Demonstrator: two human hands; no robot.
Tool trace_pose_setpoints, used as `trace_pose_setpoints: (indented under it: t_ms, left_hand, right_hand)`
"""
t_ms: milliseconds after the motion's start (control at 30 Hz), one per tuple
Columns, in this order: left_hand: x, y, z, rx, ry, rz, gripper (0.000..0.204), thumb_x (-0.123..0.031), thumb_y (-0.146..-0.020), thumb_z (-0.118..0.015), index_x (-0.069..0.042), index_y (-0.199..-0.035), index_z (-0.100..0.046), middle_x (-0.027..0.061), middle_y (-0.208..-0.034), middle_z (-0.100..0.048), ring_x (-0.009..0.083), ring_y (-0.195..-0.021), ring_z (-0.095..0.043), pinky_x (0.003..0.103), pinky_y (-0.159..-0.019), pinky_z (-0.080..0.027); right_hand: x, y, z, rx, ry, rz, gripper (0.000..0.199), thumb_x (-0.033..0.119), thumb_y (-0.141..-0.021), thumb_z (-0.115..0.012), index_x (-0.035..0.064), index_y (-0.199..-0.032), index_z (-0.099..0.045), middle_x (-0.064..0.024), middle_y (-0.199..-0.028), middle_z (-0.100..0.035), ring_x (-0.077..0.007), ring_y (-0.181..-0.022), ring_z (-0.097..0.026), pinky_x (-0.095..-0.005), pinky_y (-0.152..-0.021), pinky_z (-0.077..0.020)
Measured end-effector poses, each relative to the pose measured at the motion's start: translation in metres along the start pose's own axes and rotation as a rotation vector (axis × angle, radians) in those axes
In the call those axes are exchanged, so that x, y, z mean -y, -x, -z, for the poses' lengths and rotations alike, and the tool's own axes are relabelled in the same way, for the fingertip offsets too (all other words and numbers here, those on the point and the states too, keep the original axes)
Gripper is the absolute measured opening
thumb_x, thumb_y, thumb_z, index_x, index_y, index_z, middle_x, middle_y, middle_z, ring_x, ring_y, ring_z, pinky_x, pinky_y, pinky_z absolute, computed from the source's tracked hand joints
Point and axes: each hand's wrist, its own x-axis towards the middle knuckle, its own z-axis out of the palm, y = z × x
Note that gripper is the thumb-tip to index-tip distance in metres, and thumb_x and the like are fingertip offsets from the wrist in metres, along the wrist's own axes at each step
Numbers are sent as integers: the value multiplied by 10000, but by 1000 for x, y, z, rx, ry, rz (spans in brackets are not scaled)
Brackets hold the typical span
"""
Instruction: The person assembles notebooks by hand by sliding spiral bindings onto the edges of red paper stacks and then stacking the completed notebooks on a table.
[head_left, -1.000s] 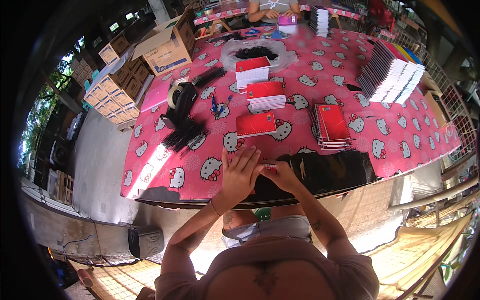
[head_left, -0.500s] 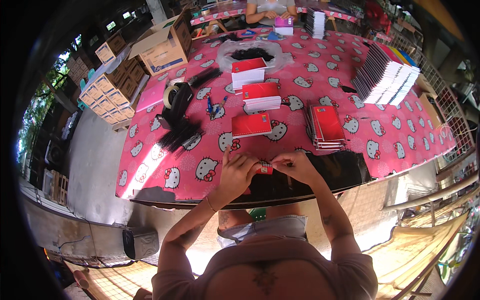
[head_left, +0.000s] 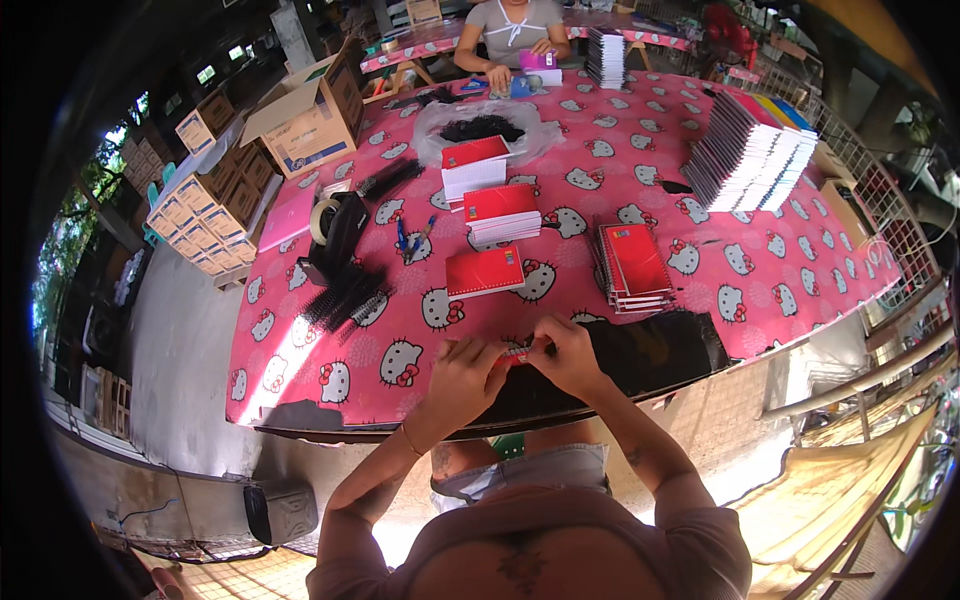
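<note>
Red notebook (head_left: 522,350) at table's near edge (head_left: 330,425) | both hands' fingers clamped on it | left hand (head_left: 465,375) | right hand (head_left: 570,355)

A long counter (head_left: 330,385) covered in a pink cartoon-cat cloth. Near its middle lie three stacks of red notebooks (head_left: 497,212), with another red stack (head_left: 634,265) to their right. A tall row of spiral notebooks (head_left: 752,150) stands at the far right corner. Black binding combs (head_left: 345,297) and a tape roll (head_left: 322,220) lie toward the left edge. A black sheet (head_left: 650,350) lies along the near edge.
</note>
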Motion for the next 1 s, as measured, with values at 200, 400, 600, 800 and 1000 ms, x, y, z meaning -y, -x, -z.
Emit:
trace_pose_setpoints:
  t_ms: [200, 400, 600, 800, 1000]
  left_hand:
    - [9, -36, 14, 13, 198, -168, 242, -134, -841, -717, -80, -1074, -683, 89, -948, -659, 297, -883, -631, 423, -809, -477]
    - [88, -56, -26, -116, 112, 30, 279, -118, -855, -715, -72, -1129, -692, 122, -1060, -683, 318, -986, -664, 395, -825, -545]
    - [116, -59, -42, -100, -56, -117, 246, -127, -859, -700, -67, -1098, -701, 142, -1054, -690, 332, -929, -677, 420, -803, -561]
    - [120, -64, -25, 64, 76, -15, 216, -126, -840, -717, -63, -1047, -720, 96, -960, -705, 294, -879, -684, 401, -763, -542]
    - [132, -78, -28, 117, 169, 87, 191, -140, -863, -705, -87, -1046, -724, 96, -943, -709, 292, -871, -688, 395, -769, -531]
  right_hand:
    - [11, 0, 12, 63, -362, -88, 337, 18, -846, -678, 3, -1175, -606, -184, -992, -676, -277, -815, -709, -325, -712, -541]
    - [15, -27, 84, -322, 418, 134, 624, -160, -698, -527, 60, -1271, -640, -168, -1249, -647, -365, -1126, -624, -425, -939, -512]
    - [-37, -20, 107, 20, 969, -42, 748, 307, -792, -764, 76, -1440, -471, -164, -1474, -452, -386, -1407, -366, -606, -1110, -305]
    - [-12, -35, 47, -67, 506, 78, 768, 333, -819, -759, 8, -1439, -443, -224, -1446, -473, -399, -1364, -432, -578, -1112, -324]
    - [-69, -40, -9, 3, 150, -157, 611, 237, -823, -765, -43, -1323, -553, -263, -1231, -622, -378, -1152, -618, -411, -975, -485]
